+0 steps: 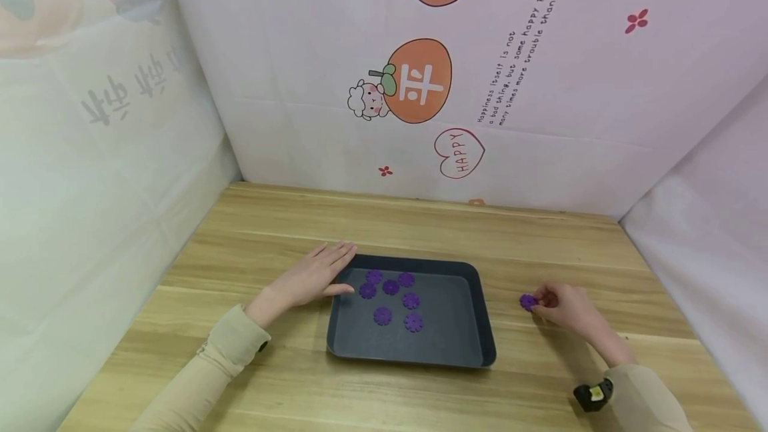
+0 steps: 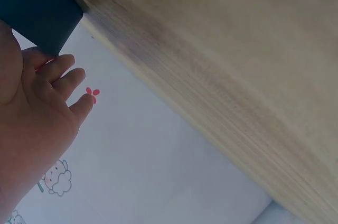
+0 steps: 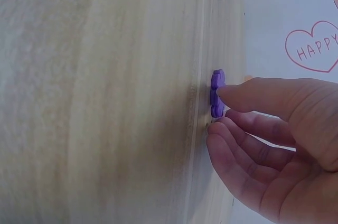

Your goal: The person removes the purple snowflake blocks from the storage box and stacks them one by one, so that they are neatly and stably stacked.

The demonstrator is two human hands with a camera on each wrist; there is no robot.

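At the left, the tray (image 1: 453, 335) is touched at its far left corner by the left hand (image 1: 312, 279), whose fingers are spread and extended, the thumb reaching over the rim. Inside the tray, seven purple discs (image 1: 391, 287) are scattered, mostly towards the left and far side. Farther right, well apart from the tray, an eighth disc (image 1: 528, 302) is pinched between thumb and fingers of the right hand (image 1: 567, 309), low at the table (image 1: 288, 385); whether the wood is touched cannot be told.
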